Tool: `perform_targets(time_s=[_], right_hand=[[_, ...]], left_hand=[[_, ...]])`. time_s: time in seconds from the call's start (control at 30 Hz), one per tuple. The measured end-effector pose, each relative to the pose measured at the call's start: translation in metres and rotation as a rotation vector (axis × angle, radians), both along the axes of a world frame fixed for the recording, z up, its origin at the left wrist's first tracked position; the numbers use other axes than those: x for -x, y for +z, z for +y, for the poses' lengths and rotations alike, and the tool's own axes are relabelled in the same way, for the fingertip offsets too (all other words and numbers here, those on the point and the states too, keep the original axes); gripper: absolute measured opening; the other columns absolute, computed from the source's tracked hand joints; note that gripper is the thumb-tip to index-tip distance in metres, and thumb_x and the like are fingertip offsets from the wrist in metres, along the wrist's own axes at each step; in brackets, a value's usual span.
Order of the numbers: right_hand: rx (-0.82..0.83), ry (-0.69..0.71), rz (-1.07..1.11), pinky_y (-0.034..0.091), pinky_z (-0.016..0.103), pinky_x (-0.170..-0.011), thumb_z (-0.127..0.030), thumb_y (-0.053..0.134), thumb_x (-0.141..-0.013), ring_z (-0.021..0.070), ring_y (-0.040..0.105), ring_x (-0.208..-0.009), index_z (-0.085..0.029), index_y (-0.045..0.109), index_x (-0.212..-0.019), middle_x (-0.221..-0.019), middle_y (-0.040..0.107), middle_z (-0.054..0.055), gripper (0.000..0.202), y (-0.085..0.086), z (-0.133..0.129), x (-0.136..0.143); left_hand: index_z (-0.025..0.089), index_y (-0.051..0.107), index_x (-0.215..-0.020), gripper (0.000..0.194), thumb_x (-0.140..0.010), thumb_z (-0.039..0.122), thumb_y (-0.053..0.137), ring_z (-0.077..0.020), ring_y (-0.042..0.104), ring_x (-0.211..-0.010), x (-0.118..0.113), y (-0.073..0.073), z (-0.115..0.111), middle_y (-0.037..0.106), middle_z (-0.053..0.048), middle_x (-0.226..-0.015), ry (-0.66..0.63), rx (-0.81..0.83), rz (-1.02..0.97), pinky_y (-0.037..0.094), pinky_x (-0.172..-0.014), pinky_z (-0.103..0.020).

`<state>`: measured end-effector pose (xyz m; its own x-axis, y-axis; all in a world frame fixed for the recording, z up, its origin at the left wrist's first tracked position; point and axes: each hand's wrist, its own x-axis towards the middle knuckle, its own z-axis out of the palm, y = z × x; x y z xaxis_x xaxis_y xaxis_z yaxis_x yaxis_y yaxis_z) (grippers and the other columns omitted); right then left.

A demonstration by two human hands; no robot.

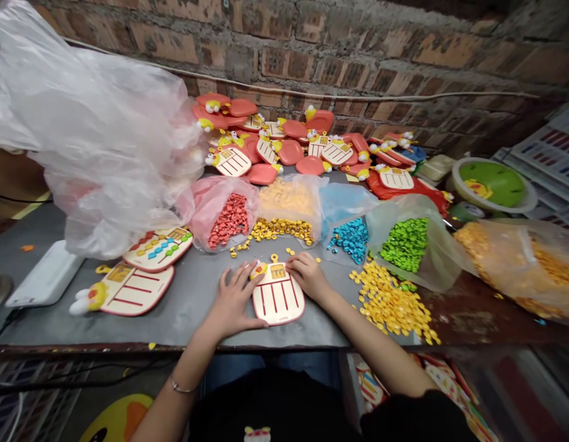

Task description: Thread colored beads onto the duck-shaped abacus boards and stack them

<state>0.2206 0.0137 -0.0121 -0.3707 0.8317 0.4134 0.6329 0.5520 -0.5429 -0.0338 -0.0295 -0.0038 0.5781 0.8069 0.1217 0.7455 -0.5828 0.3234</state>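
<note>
Desk [330, 328]: front edge runs just nearer than both hands. Board [278, 307]: one, flat between the hands, set back from that edge. Left hand [233, 301]: spread wide, touching the board's left side. Right hand [309, 276]: fingers bunched narrow at its upper right corner, hiding it; cannot tell whether they pinch anything. Bare surface lies outward of each hand. Right of the right hand: one loose yellow pile [390, 301]. Left of the left hand: two overlapping boards [139, 294]. Beyond the hands: four open bags of red [229, 221], gold, blue and green pieces. Plastic sheeting [109, 123], far left, is cut off. Rear heap [288, 152]: overlapping boards, uncountable.
</note>
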Motion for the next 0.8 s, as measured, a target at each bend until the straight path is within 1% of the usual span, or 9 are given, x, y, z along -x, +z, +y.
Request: perform_targets(time_s=[0.1, 0.2, 0.3, 0.4, 0.5, 0.57, 0.63, 0.7, 0.8], right_hand=[[-0.016, -0.009, 0.021, 0.048, 0.037, -0.079, -0.024, 0.051, -0.095, 0.0216, 0.057, -0.088, -0.020, 0.066, -0.083, -0.089, 0.065, 0.009, 0.019, -0.004, 0.000, 0.000], [-0.020, 0.003, 0.081, 0.049, 0.036, -0.079, -0.022, 0.052, -0.094, 0.0208, 0.058, -0.088, -0.020, 0.067, -0.086, -0.090, 0.066, 0.008, 0.016, -0.007, -0.003, -0.001], [-0.010, 0.006, 0.088, 0.050, 0.037, -0.080, -0.021, 0.053, -0.093, 0.0209, 0.060, -0.089, -0.021, 0.067, -0.089, -0.093, 0.067, 0.009, 0.015, -0.010, -0.006, -0.002], [0.013, 0.003, 0.064, 0.050, 0.039, -0.082, -0.022, 0.053, -0.093, 0.0215, 0.060, -0.090, -0.021, 0.068, -0.090, -0.095, 0.067, 0.009, 0.015, -0.008, -0.011, -0.002], [0.046, 0.005, 0.052, 0.050, 0.036, -0.076, -0.023, 0.054, -0.093, 0.0212, 0.059, -0.084, -0.021, 0.068, -0.088, -0.087, 0.066, 0.008, 0.015, -0.004, -0.020, -0.006], [0.091, 0.027, 0.071, 0.049, 0.034, -0.072, -0.023, 0.055, -0.092, 0.0205, 0.059, -0.080, -0.021, 0.067, -0.087, -0.082, 0.065, 0.007, 0.014, -0.001, -0.026, -0.009], [0.148, 0.065, 0.094, 0.049, 0.034, -0.072, -0.023, 0.056, -0.092, 0.0200, 0.060, -0.079, -0.022, 0.067, -0.090, -0.081, 0.066, 0.006, 0.011, 0.001, -0.027, -0.007], [0.204, 0.098, 0.119, 0.050, 0.034, -0.075, -0.025, 0.059, -0.091, 0.0200, 0.063, -0.082, -0.022, 0.066, -0.101, -0.087, 0.068, 0.006, 0.013, 0.003, -0.025, 0.001], [0.274, 0.144, 0.151, 0.050, 0.034, -0.080, -0.025, 0.063, -0.088, 0.0201, 0.065, -0.088, -0.022, 0.064, -0.112, -0.098, 0.071, 0.007, 0.024, 0.006, -0.016, 0.023]], left_hand=[[0.026, 0.033, -0.149, 0.105, -0.063, 0.077, 0.066, -0.0374, 0.026, -0.141, 0.000, 0.000, 0.001, 0.025, -0.014, -0.157, 0.008, 0.006, 0.004, 0.008, -0.113, -0.058], [0.026, 0.034, -0.148, 0.105, -0.063, 0.079, 0.064, -0.0369, 0.027, -0.141, -0.001, -0.001, 0.001, 0.025, -0.014, -0.157, 0.013, 0.017, 0.011, 0.007, -0.113, -0.058], [0.027, 0.036, -0.147, 0.105, -0.061, 0.081, 0.063, -0.0371, 0.028, -0.140, -0.001, -0.002, 0.001, 0.027, -0.014, -0.157, 0.023, 0.028, 0.005, 0.009, -0.113, -0.058], [0.027, 0.036, -0.148, 0.105, -0.061, 0.081, 0.064, -0.0375, 0.028, -0.140, -0.001, -0.002, 0.000, 0.027, -0.013, -0.157, 0.035, 0.033, -0.006, 0.009, -0.113, -0.058], [0.028, 0.036, -0.147, 0.104, -0.062, 0.081, 0.063, -0.0363, 0.027, -0.141, -0.001, -0.002, -0.001, 0.026, -0.012, -0.158, 0.040, 0.040, -0.013, 0.007, -0.113, -0.057], [0.027, 0.030, -0.149, 0.110, -0.060, 0.082, 0.064, -0.0356, 0.026, -0.142, -0.002, -0.002, -0.001, 0.026, -0.012, -0.157, 0.041, 0.058, -0.024, 0.007, -0.114, -0.056], [0.024, 0.018, -0.153, 0.121, -0.058, 0.082, 0.065, -0.0354, 0.027, -0.141, -0.003, -0.001, 0.000, 0.029, -0.014, -0.156, 0.041, 0.082, -0.042, 0.007, -0.114, -0.055], [0.020, 0.008, -0.154, 0.130, -0.055, 0.081, 0.068, -0.0354, 0.028, -0.141, -0.004, 0.000, 0.000, 0.032, -0.016, -0.155, 0.043, 0.100, -0.060, 0.008, -0.114, -0.054], [0.019, 0.004, -0.154, 0.135, -0.053, 0.079, 0.071, -0.0352, 0.029, -0.141, -0.006, 0.002, 0.001, 0.033, -0.016, -0.154, 0.041, 0.115, -0.074, 0.008, -0.115, -0.053]])
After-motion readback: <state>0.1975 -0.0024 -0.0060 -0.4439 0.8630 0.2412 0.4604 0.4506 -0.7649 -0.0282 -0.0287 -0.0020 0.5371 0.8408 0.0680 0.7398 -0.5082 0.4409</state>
